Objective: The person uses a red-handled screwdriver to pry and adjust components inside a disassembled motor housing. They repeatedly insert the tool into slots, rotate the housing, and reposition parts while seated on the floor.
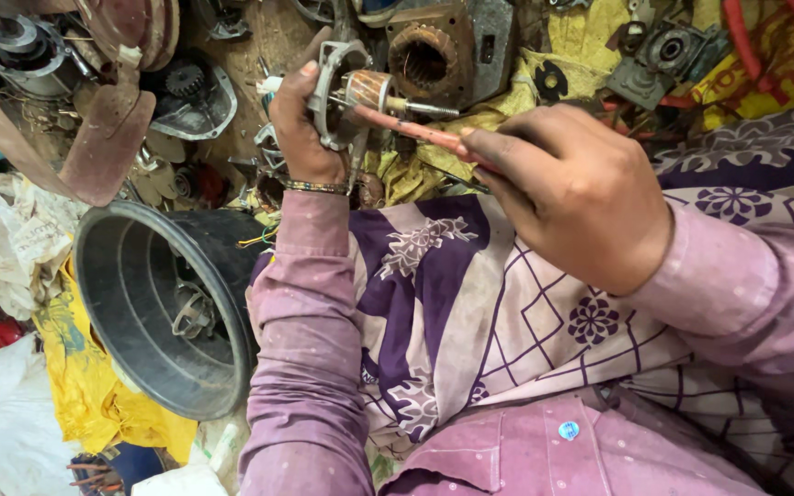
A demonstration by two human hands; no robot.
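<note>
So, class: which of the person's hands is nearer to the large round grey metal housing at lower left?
Left. The left hand is just above the grey housing; the right hand is farther away to the right.

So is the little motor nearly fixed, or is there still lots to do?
Partway, it seems. Already done: the motor is apart, since its casing lies on the floor. In hand: the left hand holds up the copper spinning part in its metal bracket, and the right hand pokes it with a reddish tool. Still left: putting the loose gears and covers together again.
</note>
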